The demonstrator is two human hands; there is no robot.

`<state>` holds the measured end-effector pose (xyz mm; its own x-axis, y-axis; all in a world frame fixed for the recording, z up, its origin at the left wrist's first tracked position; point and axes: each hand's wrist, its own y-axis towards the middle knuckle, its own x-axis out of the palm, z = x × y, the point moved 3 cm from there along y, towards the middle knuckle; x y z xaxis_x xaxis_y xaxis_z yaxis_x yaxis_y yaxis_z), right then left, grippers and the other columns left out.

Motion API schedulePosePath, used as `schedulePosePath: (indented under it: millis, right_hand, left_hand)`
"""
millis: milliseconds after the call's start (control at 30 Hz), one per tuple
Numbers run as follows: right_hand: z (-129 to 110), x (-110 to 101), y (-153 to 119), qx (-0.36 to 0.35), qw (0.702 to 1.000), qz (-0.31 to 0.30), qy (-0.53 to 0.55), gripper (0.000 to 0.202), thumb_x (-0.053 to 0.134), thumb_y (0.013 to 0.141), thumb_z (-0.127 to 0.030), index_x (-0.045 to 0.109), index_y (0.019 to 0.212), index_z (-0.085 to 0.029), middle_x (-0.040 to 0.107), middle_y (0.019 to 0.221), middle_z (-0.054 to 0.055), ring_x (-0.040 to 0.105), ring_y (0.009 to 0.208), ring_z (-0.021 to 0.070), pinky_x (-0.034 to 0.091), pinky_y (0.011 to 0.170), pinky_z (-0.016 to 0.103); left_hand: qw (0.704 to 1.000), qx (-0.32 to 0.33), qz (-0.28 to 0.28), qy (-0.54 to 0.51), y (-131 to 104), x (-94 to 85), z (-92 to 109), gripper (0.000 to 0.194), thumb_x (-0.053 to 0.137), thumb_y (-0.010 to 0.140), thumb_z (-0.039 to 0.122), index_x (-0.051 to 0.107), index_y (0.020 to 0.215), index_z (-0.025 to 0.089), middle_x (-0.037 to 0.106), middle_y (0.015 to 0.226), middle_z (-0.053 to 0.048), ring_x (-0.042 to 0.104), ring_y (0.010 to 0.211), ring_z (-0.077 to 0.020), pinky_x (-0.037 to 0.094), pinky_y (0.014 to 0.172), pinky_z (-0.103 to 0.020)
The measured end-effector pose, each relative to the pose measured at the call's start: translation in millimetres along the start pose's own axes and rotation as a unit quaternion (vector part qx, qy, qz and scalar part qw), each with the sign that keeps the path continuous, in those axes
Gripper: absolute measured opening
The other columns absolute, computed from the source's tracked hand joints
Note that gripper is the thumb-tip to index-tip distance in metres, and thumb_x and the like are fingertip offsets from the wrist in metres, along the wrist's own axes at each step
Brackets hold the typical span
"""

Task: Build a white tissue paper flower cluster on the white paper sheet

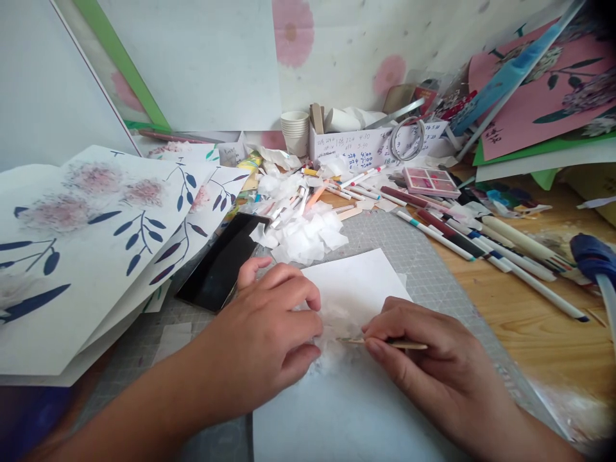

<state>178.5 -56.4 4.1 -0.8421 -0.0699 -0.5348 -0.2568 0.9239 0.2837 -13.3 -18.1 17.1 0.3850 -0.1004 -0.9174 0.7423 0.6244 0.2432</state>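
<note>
A white sheet of paper [346,404] lies on the grey cutting mat [409,247], with crumpled whitish tissue [337,324] near its middle. My right hand [428,359] pinches a thin wooden stick [409,345] between thumb and fingers, its tip touching the tissue. To the left of the tissue, my left hand [279,327] rests with fingers curved and apart, fingertips at the tissue's edge; nothing shows between them. A pile of torn white tissue pieces [308,237] sits just beyond the sheet.
A black phone [226,256] lies left of the sheet. Painted flower sheets [96,224] overlap at the left. Pens and markers [486,250] spread over the wooden table [553,340] at right. Paper cups [295,131] and a white box [356,147] stand at the back.
</note>
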Motion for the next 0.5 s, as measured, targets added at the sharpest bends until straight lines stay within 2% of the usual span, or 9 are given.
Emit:
schedulePosePath:
  millis: [200, 400, 500]
  right_hand:
    - [2.1, 0.0, -0.3, 0.019, 1.000, 0.023, -0.002, 0.016, 0.057, 0.089, -0.025, 0.064, 0.075, -0.021, 0.063, 0.063, 0.000, 0.060, 0.057, 0.0134, 0.045, 0.050, 0.022]
    - [-0.1, 3.6, 2.8, 0.010, 1.000, -0.003, 0.010, 0.017, 0.056, 0.088, -0.021, 0.064, 0.072, -0.020, 0.061, 0.061, 0.000, 0.058, 0.054, 0.0113, 0.044, 0.049, 0.020]
    - [-0.8, 1.1, 1.8, 0.018, 1.000, -0.002, 0.014, 0.019, 0.056, 0.088, -0.021, 0.063, 0.071, -0.019, 0.061, 0.060, 0.000, 0.057, 0.052, 0.0115, 0.042, 0.048, 0.021]
  left_hand:
    - [1.000, -0.014, 0.010, -0.016, 0.4, -1.1, -1.7, 0.012, 0.062, 0.083, 0.023, 0.061, 0.071, 0.023, 0.062, 0.087, 0.004, 0.052, 0.091, -0.0196, 0.016, 0.097, -0.045]
    - [1.000, -0.018, 0.004, -0.016, 0.5, 0.7, -2.6, 0.003, 0.064, 0.082, 0.024, 0.062, 0.080, 0.024, 0.063, 0.087, 0.003, 0.053, 0.091, -0.0205, 0.017, 0.098, -0.045]
    - [1.000, -0.019, -0.001, -0.019, 1.0, 1.3, -2.4, 0.006, 0.063, 0.082, 0.022, 0.062, 0.086, 0.026, 0.062, 0.089, 0.004, 0.053, 0.092, -0.0205, 0.017, 0.098, -0.044]
